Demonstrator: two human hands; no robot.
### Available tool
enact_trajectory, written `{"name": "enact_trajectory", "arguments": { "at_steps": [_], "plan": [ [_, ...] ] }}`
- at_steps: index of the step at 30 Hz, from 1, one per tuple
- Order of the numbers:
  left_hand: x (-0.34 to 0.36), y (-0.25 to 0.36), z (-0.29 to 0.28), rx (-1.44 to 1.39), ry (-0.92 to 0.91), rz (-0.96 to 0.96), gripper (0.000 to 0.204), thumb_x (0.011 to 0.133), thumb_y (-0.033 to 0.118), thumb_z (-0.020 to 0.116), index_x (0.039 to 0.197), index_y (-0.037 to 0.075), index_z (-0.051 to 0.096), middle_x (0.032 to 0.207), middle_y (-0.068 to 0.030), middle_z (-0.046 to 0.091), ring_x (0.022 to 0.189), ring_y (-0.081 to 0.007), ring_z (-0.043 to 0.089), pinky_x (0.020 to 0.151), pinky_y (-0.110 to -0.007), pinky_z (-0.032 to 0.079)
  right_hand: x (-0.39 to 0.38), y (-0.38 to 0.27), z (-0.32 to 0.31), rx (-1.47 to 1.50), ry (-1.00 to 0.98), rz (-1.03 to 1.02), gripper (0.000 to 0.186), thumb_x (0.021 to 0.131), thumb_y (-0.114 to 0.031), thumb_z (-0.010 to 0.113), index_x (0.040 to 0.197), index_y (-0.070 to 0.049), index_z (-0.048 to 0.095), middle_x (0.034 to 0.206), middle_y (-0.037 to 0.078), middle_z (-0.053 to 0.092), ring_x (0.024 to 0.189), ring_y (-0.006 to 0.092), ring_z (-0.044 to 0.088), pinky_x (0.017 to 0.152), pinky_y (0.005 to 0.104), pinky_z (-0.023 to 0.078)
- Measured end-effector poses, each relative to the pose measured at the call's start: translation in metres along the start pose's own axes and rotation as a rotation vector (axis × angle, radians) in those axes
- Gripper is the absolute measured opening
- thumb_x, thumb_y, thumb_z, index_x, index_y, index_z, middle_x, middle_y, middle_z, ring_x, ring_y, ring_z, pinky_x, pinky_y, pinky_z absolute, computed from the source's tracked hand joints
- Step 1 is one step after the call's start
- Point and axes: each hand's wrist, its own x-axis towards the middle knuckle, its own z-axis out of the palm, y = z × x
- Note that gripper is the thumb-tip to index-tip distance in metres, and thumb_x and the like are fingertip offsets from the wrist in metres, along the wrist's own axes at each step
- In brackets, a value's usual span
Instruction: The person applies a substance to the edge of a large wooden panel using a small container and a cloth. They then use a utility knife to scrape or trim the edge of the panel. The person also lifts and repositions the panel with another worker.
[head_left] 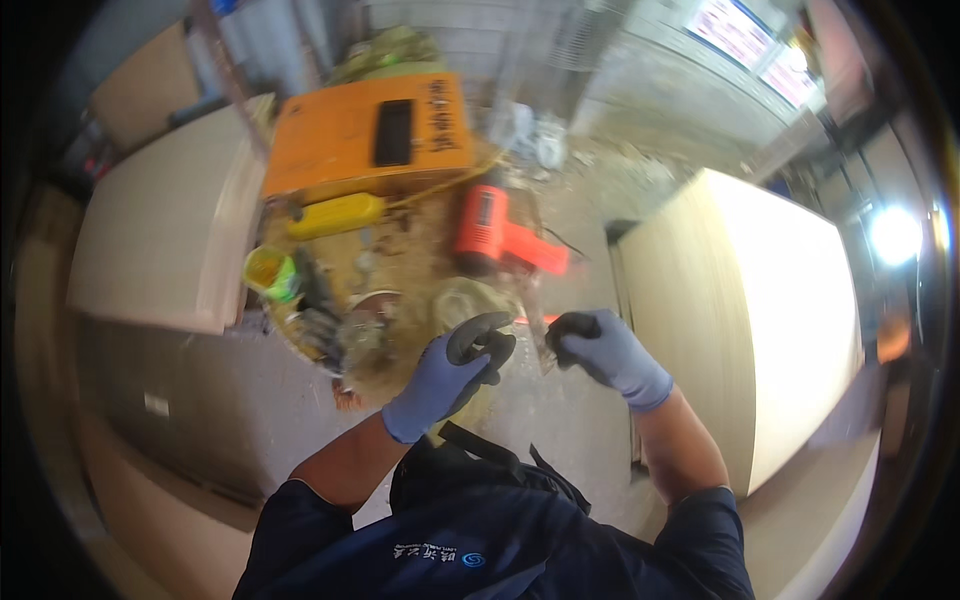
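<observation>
My left hand [455, 368], in a blue-grey glove with a dark palm, is raised in front of my body. Its fingers curve loosely and stand apart, with nothing visible in them. To its right is my right hand [605, 355], gloved alike, with its fingers drawn together in a pinch; whatever may be in them is hidden. A thin brownish strip [535, 325] shows just left of that hand, and I cannot tell whether it is held. Beyond both hands a red-orange heat gun [483, 225] lies on a cluttered work surface [415, 265]. A pale round object [465, 300] sits near my left fingertips.
An orange box [330, 135] carries a black phone [394, 133]. Before it lie a yellow tool [335, 215], a green-and-yellow cup [270, 272] and a blurred clear bag [365, 340]. Stacks of pale boards [165, 220] stand left, and another board stack [690, 290] right.
</observation>
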Motion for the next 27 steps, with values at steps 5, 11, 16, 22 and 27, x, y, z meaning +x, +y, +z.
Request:
{"name": "enact_trajectory", "arguments": {
  "at_steps": [5,11,16,22,27],
  "plan": [
    [0.005,-0.048,0.131,0.200,-0.367,-0.154,0.031,0.095,0.015,0.064,0.121,-0.002,0.063,0.105,-0.0075,0.066,0.084,-0.0088,0.061,0.069,-0.022,0.051,-0.163,0.083,-0.030,-0.304,0.156,-0.024,0.024,0.087,-0.020,0.061,0.101,-0.003,0.070,0.085,0.014,0.070,0.074,0.0234,0.066,0.074,0.0359,0.052],
    [-0.052,-0.172,0.310,0.233,-0.575,-0.368,0.020,0.092,0.017,0.070,0.102,0.000,0.067,0.089,-0.0045,0.069,0.068,-0.0085,0.059,0.059,-0.023,0.047,-0.357,0.228,-0.028,0.211,0.660,0.059,0.030,0.095,-0.025,0.061,0.110,0.000,0.067,0.091,0.011,0.071,0.084,0.0171,0.064,0.080,0.0330,0.051],
    [-0.090,-0.259,0.453,0.444,-0.970,-0.418,0.019,0.093,0.019,0.069,0.097,0.001,0.068,0.085,-0.0038,0.068,0.071,-0.0093,0.060,0.059,-0.024,0.047,-0.491,0.310,-0.025,0.440,0.965,0.095,0.025,0.094,-0.018,0.060,0.105,0.002,0.068,0.083,0.007,0.069,0.073,0.0102,0.059,0.068,0.0269,0.049],
    [-0.059,-0.368,0.595,0.457,-0.983,-0.390,0.023,0.097,0.021,0.064,0.107,0.001,0.068,0.094,-0.0061,0.072,0.079,-0.0128,0.066,0.065,-0.027,0.053,-0.596,0.432,-0.095,0.543,1.290,0.067,0.024,0.090,-0.013,0.061,0.108,0.003,0.067,0.085,0.005,0.069,0.073,0.0098,0.059,0.068,0.0264,0.049],
    [-0.021,-0.472,0.707,0.625,-1.077,-0.238,0.030,0.095,0.016,0.061,0.122,0.001,0.064,0.107,-0.0092,0.071,0.095,-0.0163,0.066,0.086,-0.029,0.052,-0.704,0.530,-0.201,0.574,1.445,0.128,0.031,0.091,-0.008,0.057,0.118,0.006,0.064,0.095,0.007,0.070,0.082,0.0111,0.064,0.074,0.0264,0.052]
  ]
}}
